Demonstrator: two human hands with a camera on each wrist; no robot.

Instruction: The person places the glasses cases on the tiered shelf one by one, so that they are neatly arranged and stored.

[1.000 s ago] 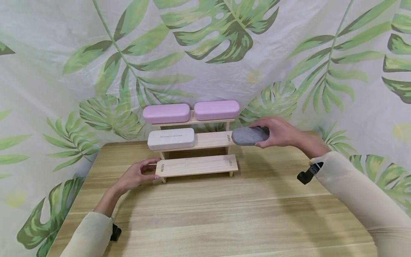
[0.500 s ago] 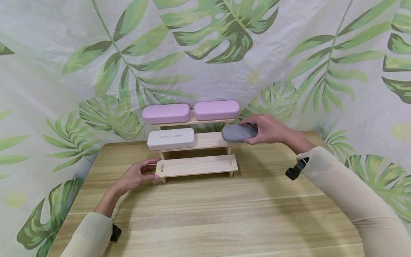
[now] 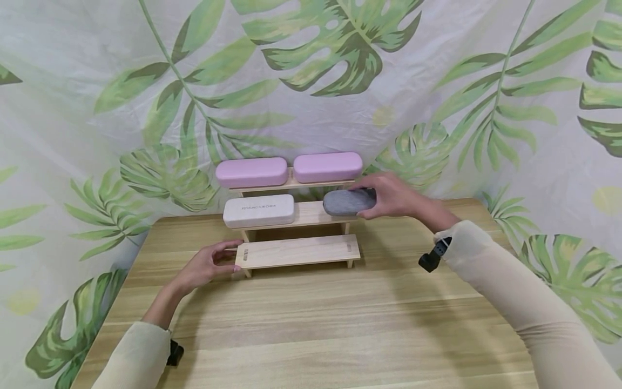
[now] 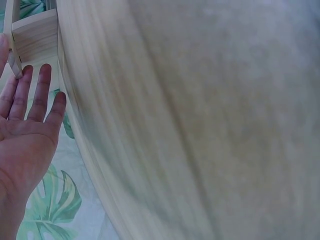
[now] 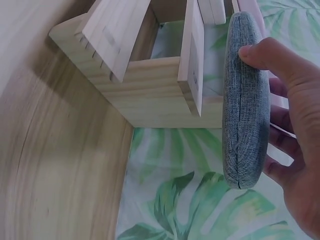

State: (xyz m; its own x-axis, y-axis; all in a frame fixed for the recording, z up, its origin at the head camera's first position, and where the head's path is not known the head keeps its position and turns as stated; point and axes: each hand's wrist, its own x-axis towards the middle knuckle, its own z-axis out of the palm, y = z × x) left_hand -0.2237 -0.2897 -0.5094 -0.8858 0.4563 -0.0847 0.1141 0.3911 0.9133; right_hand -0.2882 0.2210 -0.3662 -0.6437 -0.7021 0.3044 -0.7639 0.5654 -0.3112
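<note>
In the head view, my right hand [image 3: 391,195] holds a grey fabric glasses case [image 3: 349,202] by its right end, over the right part of the middle tier. The right wrist view shows the thumb on one side of the case [image 5: 245,110], fingers on the other, and a gap between it and the step. A white glasses case [image 3: 259,210] with small lettering lies on the middle tier's left. My left hand [image 3: 206,263] touches the left end of the lowest tier of the wooden stand [image 3: 296,252]; the left wrist view shows its fingers [image 4: 39,102] fairly straight.
Two pink glasses cases [image 3: 251,172] sit side by side on the top tier. The stand is near the back of a wood-grain table [image 3: 311,324]. Directly behind hangs a leaf-print cloth [image 3: 330,124].
My right hand has moved left with the grey glasses case, bringing it from beside the middle tier to over its right part. My left hand stays where it was.
</note>
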